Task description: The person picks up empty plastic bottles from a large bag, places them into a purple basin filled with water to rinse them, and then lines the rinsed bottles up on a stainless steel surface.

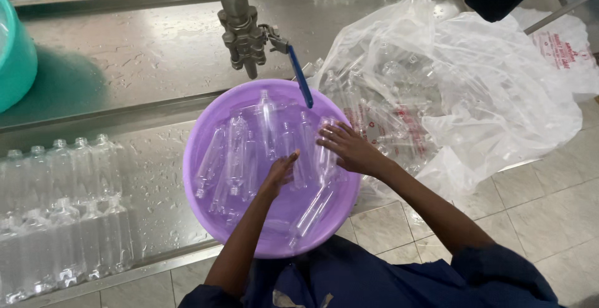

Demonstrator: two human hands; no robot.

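A purple basin (206, 214) sits at the edge of a wet steel counter, filled with several clear plastic bottles (236, 152) lying in water. My left hand (279, 174) reaches into the basin's middle, fingers together, touching the bottles. My right hand (349, 149) rests spread over bottles near the basin's right rim. Whether either hand grips a bottle is unclear.
A steel tap (244, 33) with a blue lever (301, 77) hangs above the basin. Rows of upright clear bottles (62, 208) stand on the counter at left. A large clear plastic bag (474, 90) of bottles lies at right. A teal tub (15, 52) is far left. Tiled floor lies below.
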